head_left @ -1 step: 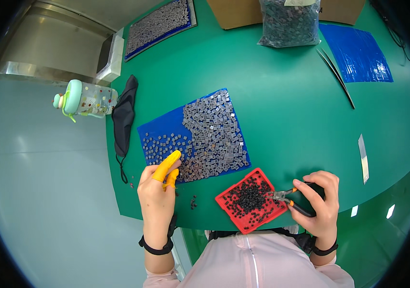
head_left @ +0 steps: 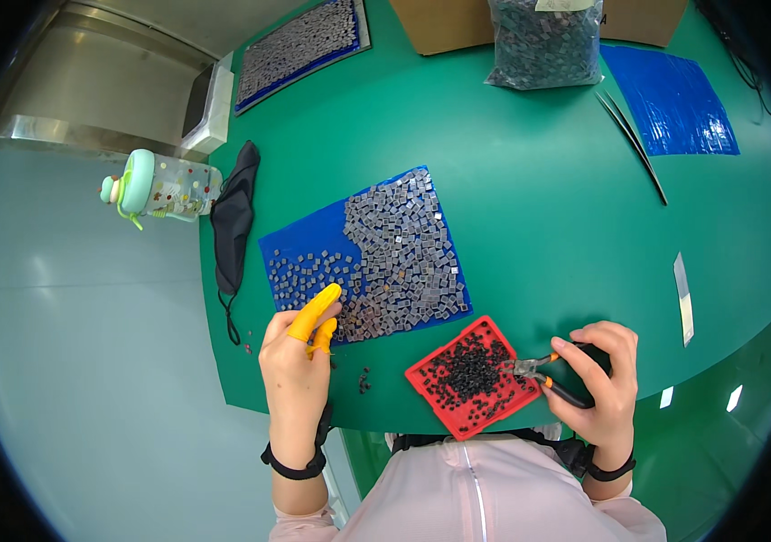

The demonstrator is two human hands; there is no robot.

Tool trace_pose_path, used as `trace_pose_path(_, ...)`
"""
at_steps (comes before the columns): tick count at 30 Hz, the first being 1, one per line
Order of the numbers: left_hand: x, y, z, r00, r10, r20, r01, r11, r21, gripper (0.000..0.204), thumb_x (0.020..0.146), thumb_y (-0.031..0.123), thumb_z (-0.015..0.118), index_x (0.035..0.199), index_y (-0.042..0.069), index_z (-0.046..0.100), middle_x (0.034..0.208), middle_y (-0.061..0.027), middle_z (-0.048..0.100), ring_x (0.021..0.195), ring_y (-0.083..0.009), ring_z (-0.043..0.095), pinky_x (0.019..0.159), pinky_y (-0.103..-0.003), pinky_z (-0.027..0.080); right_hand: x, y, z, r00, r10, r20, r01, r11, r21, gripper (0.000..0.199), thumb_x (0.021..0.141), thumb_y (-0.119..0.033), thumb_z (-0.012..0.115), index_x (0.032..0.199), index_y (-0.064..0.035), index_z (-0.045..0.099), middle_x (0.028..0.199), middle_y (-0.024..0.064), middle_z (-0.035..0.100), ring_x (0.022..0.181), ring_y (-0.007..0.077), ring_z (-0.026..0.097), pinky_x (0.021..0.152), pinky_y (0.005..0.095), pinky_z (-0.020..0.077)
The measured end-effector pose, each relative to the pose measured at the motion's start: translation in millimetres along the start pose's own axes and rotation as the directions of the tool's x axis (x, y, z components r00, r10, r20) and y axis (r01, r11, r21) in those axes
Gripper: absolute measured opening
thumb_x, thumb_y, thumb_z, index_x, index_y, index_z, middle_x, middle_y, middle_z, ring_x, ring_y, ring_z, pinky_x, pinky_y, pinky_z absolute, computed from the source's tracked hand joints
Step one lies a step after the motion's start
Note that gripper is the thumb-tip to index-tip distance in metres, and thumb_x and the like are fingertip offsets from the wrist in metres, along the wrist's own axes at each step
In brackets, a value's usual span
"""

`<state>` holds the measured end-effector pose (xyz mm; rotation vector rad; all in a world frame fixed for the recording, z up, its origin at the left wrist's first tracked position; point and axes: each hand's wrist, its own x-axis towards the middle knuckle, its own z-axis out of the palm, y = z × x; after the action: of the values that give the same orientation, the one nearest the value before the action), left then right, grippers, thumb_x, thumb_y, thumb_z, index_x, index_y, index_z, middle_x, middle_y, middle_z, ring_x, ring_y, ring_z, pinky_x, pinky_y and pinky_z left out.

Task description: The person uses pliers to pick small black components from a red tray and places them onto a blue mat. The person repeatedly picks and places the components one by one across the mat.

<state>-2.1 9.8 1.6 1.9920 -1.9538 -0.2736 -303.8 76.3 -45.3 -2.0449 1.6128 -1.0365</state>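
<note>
My left hand (head_left: 299, 361), with yellow finger covers on two fingers, rests at the near edge of a blue sheet (head_left: 313, 233). Its covered index finger is stretched out apart from the thumb, over many small grey square pieces (head_left: 399, 244); no held piece shows. My right hand (head_left: 604, 393) is wrapped round the black and orange handles of small pliers (head_left: 568, 392). Their metal jaws reach over the right side of a red tray (head_left: 459, 425) and touch or hover just above the small black bits (head_left: 471, 366) in it.
Loose dark bits (head_left: 364, 380) lie left of the tray. A black mask (head_left: 233, 212) and a bottle (head_left: 173, 188) are at left. Tweezers (head_left: 634, 149), another blue sheet (head_left: 670, 99) and a blade (head_left: 682, 300) lie right. A bag of pieces (head_left: 543, 45) stands before a cardboard box (head_left: 444, 27).
</note>
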Motion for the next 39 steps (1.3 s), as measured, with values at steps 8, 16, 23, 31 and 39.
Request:
trace_pose_path(8,-1.6,-1.2,-1.3,1.0,0.017,-0.014,-0.016,1.0,0.026,0.041,0.075,-0.012,0.067,0.111,0.008,0.071,0.089,-0.0079,0.067,0.071,-0.0181,0.063,0.061,-0.029,0.05,0.1,0.3,0.3,1.0,-0.005,-0.006,0.005,1.0,-0.003,0.057,0.051,-0.013,0.078,0.108,-0.0106,0.071,0.106,0.009,0.058,0.094,0.0283,0.056,0.08,0.0417,0.0394)
trace_pose_path(16,-2.4,3.1,-5.3,1.0,-0.026,-0.011,0.027,1.0,0.002,0.039,0.076,-0.01,0.068,0.11,0.008,0.071,0.092,-0.0083,0.068,0.074,-0.0189,0.063,0.064,-0.029,0.051,0.1,0.3,1.3,1.0,-0.007,-0.013,0.007,1.0,-0.004,0.057,0.051,-0.012,0.078,0.107,-0.0107,0.071,0.106,0.0091,0.058,0.093,0.0288,0.056,0.08,0.042,0.0396)
trace_pose_path(23,-40.3,6.7,-24.4,0.949,-0.303,-0.086,0.305,0.952,0.012,0.024,0.077,-0.001,0.074,0.1,0.005,0.074,0.084,-0.0069,0.067,0.07,-0.0154,0.06,0.064,-0.027,0.049,-0.3,-0.5,0.7,1.0,0.006,-0.01,-0.006,1.0,-0.015,0.056,0.052,-0.011,0.078,0.107,-0.0106,0.071,0.106,0.0091,0.058,0.094,0.0293,0.056,0.08,0.0421,0.0399)
trace_pose_path(31,-59.4,-15.6,-2.1,0.985,-0.152,-0.083,0.155,0.987,0.029,0.026,0.071,-0.01,0.07,0.094,0.0,0.073,0.085,-0.0097,0.065,0.071,-0.0208,0.061,0.063,-0.029,0.05,1.7,-3.0,0.6,1.0,-0.005,-0.003,0.005,0.999,-0.032,0.055,0.053,-0.009,0.078,0.107,-0.0104,0.071,0.106,0.0088,0.058,0.095,0.0289,0.057,0.081,0.042,0.0401)
trace_pose_path(39,-58.4,-24.7,-2.6,0.993,-0.054,-0.101,0.06,0.997,0.051,0.023,0.071,-0.01,0.07,0.093,-0.001,0.07,0.088,-0.0085,0.069,0.072,-0.0198,0.063,0.063,-0.027,0.051,2.5,-5.3,2.2,1.0,-0.013,-0.001,0.013,0.998,-0.058,0.056,0.053,-0.008,0.078,0.109,-0.0103,0.069,0.107,0.0088,0.057,0.096,0.0294,0.056,0.082,0.0425,0.0407)
